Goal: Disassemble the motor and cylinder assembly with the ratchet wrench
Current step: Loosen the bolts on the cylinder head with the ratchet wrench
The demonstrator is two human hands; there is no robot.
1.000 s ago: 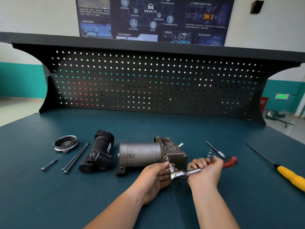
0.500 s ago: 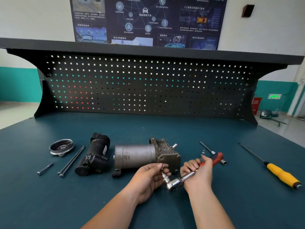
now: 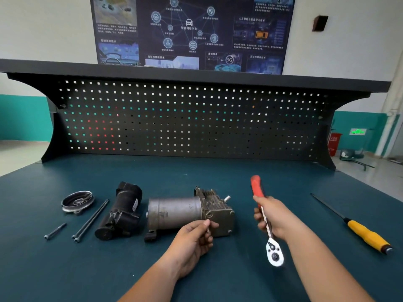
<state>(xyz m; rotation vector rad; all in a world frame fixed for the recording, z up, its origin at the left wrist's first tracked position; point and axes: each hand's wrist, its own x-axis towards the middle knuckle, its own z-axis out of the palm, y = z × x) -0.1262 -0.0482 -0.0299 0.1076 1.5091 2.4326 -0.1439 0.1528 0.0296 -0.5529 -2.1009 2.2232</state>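
Note:
The motor and cylinder assembly [image 3: 187,211], a grey can joined to a finned metal block, lies on its side on the blue bench. My left hand [image 3: 194,238] is just in front of the block and pinches a small metal bit between thumb and fingers. To the right, my right hand [image 3: 272,216] grips the ratchet wrench [image 3: 265,223] by its shaft. The red handle points away from me, and the chrome head hangs toward me with no bit in it. The wrench is clear of the assembly.
A black housing [image 3: 122,214] lies left of the assembly, then two long bolts [image 3: 91,220], a short bolt [image 3: 54,231] and a round metal cap [image 3: 77,200]. A yellow-handled screwdriver [image 3: 357,228] lies at the right. A black pegboard [image 3: 192,118] closes the back.
The wrench head has come away from the block and the wrench has swung upright in my right hand. My left hand now holds the small bit that was on the wrench head.

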